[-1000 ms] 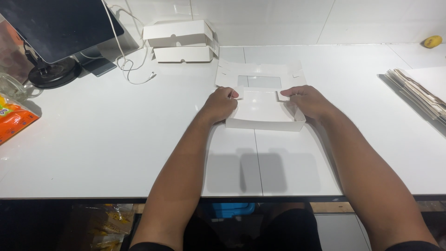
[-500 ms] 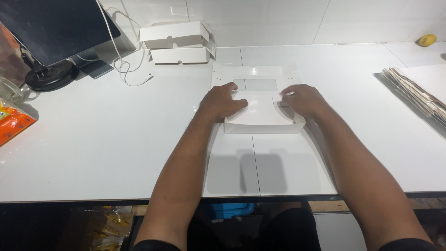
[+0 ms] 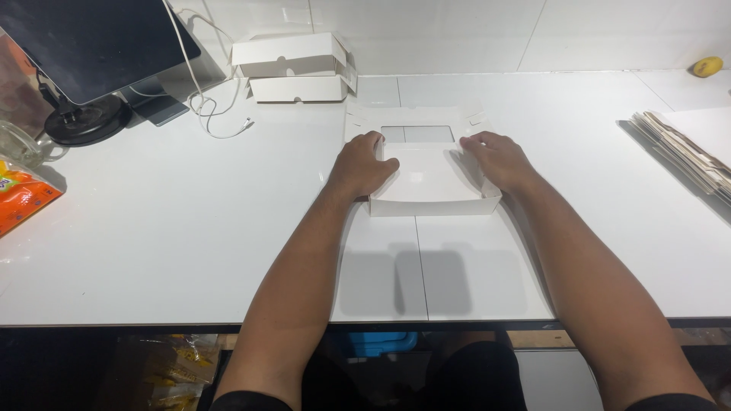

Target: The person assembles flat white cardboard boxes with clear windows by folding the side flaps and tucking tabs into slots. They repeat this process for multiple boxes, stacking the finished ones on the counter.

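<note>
Worktop [image 3: 152, 228], white and broad, fills the view; near edge runs just above the person's lap, far edge meets a tiled wall. Dark monitor [image 3: 91, 46] on a round stand at far left, cable trailing beside it. Stack of flat card sheets [image 3: 685, 156] at the right edge, well apart from the hands. Two finished white boxes [image 3: 293, 65] stacked at the back, left of centre. Centre: a part-folded white carton [image 3: 426, 183] lying on the worktop between the two hands. Its near wall and both side walls stand up; the lid panel with a window cut-out lies flat behind, small tabs loose at its corners, so by the look of it the tray is formed and the lid not yet closed. Left hand [image 3: 364, 164] rests on the carton's left wall, fingers together and curled over the edge, pressing down. Right hand [image 3: 495, 158] does the same on the right wall, fingers spread a little along the fold; whether the fingertips tuck inside the wall cannot be told from this angle. Orange snack bag [image 3: 23, 202] at the left edge. Small yellow thing [image 3: 707, 66], perhaps a fruit, far right. Open room lies left, right and in front of the carton; the near worktop is bare.
</note>
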